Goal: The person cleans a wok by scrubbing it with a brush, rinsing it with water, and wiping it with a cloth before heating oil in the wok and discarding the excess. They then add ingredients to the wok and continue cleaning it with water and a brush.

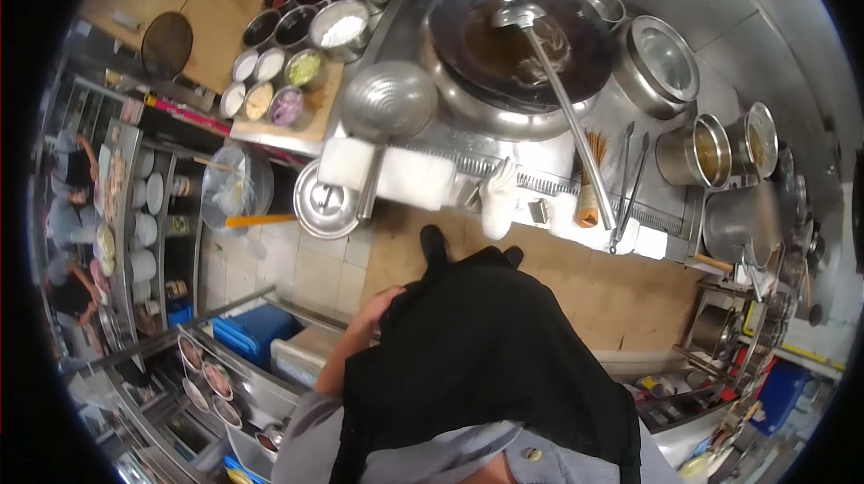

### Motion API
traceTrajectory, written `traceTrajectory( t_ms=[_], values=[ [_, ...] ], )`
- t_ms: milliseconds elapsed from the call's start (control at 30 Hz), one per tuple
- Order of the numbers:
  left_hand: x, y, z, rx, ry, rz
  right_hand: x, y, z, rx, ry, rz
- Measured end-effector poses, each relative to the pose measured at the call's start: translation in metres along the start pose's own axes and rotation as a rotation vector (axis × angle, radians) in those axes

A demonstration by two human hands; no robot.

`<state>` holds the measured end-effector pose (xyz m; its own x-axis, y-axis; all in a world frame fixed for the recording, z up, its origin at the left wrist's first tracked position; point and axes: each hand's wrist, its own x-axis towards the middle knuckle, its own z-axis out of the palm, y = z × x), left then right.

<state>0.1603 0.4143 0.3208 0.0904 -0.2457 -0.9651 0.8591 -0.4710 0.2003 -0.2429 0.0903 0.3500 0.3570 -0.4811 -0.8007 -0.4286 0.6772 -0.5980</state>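
Note:
My left hand (380, 306) hangs by the black apron (486, 331), against its left edge. Its visible fingers look stretched out and nothing shows in them; part of the hand is hidden by the cloth. My right hand is out of sight. Ahead, a large dark wok (468, 43) sits on the stove with brownish liquid in it. A long-handled ladle (517, 16) rests in the wok, its handle reaching over the stove's front edge. To the wok's left lies a perforated strainer (389, 101), its handle across folded white cloths (418, 180).
Seasoning containers (306, 68) stand at upper left. A lidded metal pot (326, 200) and clear bucket (236, 182) sit left. Tongs (634, 187), a bamboo brush (589, 200) and metal pots (697, 155) are on the right. Several people work at the far left.

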Motion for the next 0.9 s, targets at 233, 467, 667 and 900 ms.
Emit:
traceTrajectory(
  t_ms=[233, 467, 667, 900],
  values=[
    [-0.077, 0.008, 0.023, 0.204, -0.173, 0.404, 0.024, -0.060, 0.021, 0.175, -0.227, 0.207],
    [-0.092, 0.013, 0.014, 0.224, -0.207, 0.359, 0.047, -0.104, 0.035, -0.314, -0.335, 0.325],
    [-0.153, 0.057, 0.061, 0.684, -0.125, 0.447, 0.090, -0.121, 0.060, -0.671, -0.119, 0.036],
    [-0.007, 0.159, 0.041, 1.297, -0.343, 0.489, 0.150, -0.106, 0.090, -0.855, -0.054, 0.012]
  ],
)
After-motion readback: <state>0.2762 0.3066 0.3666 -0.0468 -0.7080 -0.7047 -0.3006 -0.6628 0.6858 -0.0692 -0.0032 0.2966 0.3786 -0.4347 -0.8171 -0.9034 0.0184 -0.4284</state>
